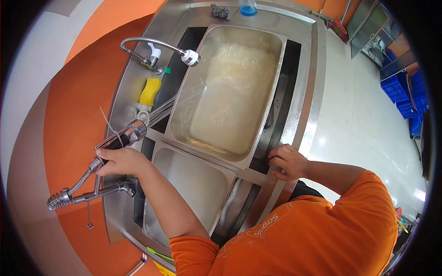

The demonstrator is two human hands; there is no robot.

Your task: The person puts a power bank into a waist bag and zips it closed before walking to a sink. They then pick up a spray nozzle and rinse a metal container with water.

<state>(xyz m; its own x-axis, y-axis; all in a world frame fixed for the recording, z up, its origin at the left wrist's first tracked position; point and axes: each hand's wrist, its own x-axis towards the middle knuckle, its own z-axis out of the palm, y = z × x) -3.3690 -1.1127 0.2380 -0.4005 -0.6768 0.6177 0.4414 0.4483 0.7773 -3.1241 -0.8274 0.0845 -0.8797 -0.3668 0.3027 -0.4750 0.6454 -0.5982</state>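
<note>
At the left, my left hand (117, 161) is wrapped round the handle of a metal spray faucet (131, 133). Water streams out of its head into a large steel pan (221, 161) that holds cloudy water. My right hand (289, 162) rests with bent, spread fingers near the sink's front edge, right of the pan, holding nothing. A smaller steel pan (154, 193) sits in front of the large one, below my left forearm.
A yellow sponge (150, 92) and a flexible tap (189, 57) are on the left ledge. At the back stand a steel scourer (220, 12) and a container of blue liquid (248, 9). Blue crates (398, 94) are stacked at the far right.
</note>
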